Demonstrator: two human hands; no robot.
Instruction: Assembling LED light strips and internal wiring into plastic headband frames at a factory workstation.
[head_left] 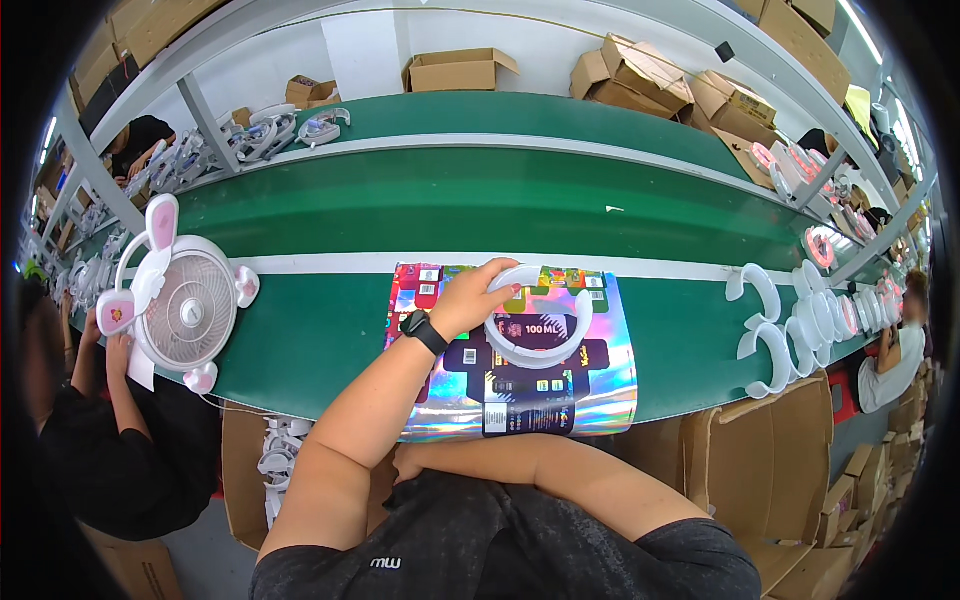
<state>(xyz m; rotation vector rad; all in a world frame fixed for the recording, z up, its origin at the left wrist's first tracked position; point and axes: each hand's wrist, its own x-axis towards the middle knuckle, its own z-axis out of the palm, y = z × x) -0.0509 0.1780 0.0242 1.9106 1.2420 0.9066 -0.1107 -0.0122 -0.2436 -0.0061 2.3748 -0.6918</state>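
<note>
On the bench in front of me, my left hand [482, 298] grips one end of a white C-shaped plastic part [540, 355], thumb over its edge. The part lies on a shiny printed sheet [610, 400] with holographic colours and box-like shapes. A dark watch sits on my left wrist. My right forearm crosses in front of my body, and my right hand [406, 464] is low at the left, below the bench edge beside an open carton [243, 470] of white and grey plastic parts. The fingers of my right hand are hidden.
A white rabbit-eared fan [190, 310] stands at the left, near a co-worker's hands [117, 350]. Several white C-shaped parts [770, 360] stand at the right. Below the bench's right side is an open cardboard box [770, 460]. A raised green shelf [480, 115] runs behind.
</note>
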